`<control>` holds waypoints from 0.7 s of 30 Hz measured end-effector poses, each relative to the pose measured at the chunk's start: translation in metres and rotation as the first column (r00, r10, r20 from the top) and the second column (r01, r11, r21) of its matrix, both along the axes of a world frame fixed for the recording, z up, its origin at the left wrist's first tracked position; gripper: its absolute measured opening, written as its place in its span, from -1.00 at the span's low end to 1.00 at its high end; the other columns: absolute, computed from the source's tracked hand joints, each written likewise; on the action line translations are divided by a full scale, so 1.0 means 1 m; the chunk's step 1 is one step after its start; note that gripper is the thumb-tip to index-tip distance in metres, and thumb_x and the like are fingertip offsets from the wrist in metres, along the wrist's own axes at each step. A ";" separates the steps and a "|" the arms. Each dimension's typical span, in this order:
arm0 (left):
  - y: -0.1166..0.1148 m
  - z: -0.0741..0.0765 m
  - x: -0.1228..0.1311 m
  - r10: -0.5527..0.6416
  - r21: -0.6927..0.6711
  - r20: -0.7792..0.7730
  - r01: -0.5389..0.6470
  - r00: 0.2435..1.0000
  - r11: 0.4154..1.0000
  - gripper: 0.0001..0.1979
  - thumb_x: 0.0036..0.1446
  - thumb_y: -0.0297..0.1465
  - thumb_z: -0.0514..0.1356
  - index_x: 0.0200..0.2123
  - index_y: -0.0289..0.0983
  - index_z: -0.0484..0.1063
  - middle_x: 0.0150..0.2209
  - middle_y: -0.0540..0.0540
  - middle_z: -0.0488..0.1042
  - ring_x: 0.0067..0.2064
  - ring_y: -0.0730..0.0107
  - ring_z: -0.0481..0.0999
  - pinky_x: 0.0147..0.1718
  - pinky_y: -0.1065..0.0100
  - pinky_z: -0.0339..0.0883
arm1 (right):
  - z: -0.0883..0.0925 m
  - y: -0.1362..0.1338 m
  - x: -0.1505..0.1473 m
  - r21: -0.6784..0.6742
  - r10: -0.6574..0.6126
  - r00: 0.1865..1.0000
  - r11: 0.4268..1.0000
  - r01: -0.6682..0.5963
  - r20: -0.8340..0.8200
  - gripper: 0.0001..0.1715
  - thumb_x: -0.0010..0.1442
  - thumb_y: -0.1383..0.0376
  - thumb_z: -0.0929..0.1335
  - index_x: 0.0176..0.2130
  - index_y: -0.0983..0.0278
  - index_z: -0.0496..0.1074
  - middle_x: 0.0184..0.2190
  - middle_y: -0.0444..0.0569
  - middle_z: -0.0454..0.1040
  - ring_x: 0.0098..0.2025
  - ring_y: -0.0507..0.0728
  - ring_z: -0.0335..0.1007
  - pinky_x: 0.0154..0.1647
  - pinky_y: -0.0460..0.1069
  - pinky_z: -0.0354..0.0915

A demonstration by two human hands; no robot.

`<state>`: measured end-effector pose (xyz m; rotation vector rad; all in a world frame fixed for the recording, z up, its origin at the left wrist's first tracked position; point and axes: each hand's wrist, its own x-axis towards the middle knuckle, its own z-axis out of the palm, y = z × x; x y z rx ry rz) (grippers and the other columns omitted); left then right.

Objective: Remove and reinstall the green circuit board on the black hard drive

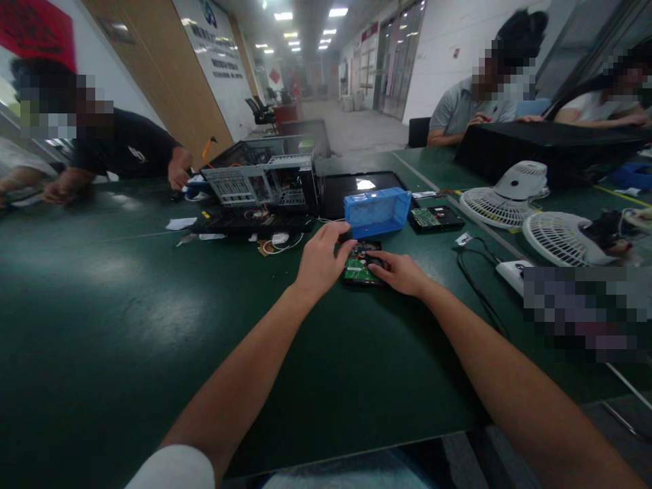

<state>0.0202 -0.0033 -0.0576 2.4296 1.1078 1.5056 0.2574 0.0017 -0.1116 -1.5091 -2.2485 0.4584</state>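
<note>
A hard drive (359, 266) lies on the green table (127, 292) with its green circuit board facing up. My left hand (322, 258) rests against the drive's left edge, fingers curled, thumb and forefinger reaching up near the blue plastic box (377, 212) just behind it. My right hand (399, 271) lies on the drive's right side with its fingers pressed down on it. What the left fingertips pinch, if anything, is too small to make out.
An opened computer case (265, 178) stands behind, with cables and paper scraps beside it. A second hard drive (436, 217) lies right of the blue box. Two white fans (504, 197) (560, 239) and a black cable sit at the right. Other people sit around the table.
</note>
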 end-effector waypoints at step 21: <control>0.001 -0.001 0.000 0.047 -0.059 0.001 -0.046 0.999 0.997 -0.66 0.25 -0.47 0.26 0.08 -0.23 0.35 -0.01 -0.14 0.47 -0.05 0.27 0.52 -0.14 0.25 0.52 | 0.001 -0.001 0.001 -0.006 -0.001 1.000 1.000 0.001 -0.016 -0.38 0.38 0.01 0.28 0.31 0.18 0.35 -0.37 -0.05 0.54 -0.37 0.09 0.42 -0.25 -0.03 0.25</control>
